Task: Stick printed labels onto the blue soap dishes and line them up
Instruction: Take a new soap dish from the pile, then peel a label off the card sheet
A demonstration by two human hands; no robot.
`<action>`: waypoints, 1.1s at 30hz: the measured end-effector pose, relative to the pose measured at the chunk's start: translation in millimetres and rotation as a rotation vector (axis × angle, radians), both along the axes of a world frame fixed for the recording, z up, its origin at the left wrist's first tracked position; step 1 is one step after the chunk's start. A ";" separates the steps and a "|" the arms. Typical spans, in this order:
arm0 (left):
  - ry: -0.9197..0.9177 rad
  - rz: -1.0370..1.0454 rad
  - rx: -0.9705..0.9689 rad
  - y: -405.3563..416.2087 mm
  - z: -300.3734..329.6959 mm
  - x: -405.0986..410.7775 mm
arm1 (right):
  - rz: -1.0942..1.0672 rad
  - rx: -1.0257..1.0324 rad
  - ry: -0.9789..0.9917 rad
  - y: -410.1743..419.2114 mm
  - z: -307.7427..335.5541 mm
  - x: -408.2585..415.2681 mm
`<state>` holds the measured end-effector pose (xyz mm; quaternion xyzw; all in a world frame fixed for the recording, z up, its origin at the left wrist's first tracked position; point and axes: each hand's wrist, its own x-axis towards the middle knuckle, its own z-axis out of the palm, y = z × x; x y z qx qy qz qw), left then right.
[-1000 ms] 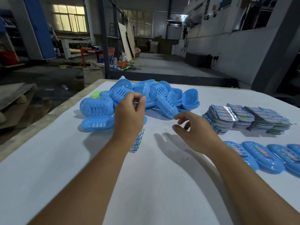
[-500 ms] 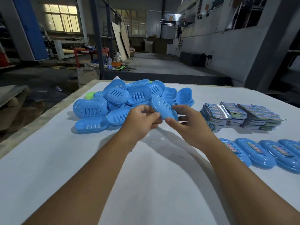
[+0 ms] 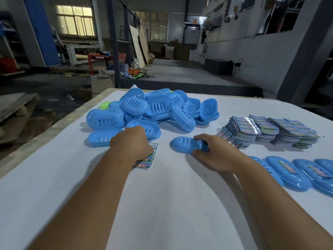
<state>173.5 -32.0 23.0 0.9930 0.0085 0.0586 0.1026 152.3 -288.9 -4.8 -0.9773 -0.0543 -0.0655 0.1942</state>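
1 blue soap dish (image 3: 187,144), frame ctr: light, stiff, slick plastic; right hand (image 3: 216,152) fingers (image 3: 199,152) clasp its rim end; left hand (image 3: 132,144) fingers hidden over labels (image 3: 146,160), can't tell.

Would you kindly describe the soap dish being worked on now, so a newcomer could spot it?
On the white table, look between the heap of blue dishes and the label stacks. One soap dish lies there alone, slotted bottom up, unlabelled, gripped by the right hand.

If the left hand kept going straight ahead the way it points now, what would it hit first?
Likely the blue soap dish at the near edge of the pile, just beyond the left hand, whose knuckles already overlap it in this view. Depth is unclear, so they may already touch.
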 end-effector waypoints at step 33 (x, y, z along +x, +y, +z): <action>0.088 -0.179 -1.235 -39.7 3.4 -5.7 | 0.072 0.925 0.038 30.0 12.4 -7.9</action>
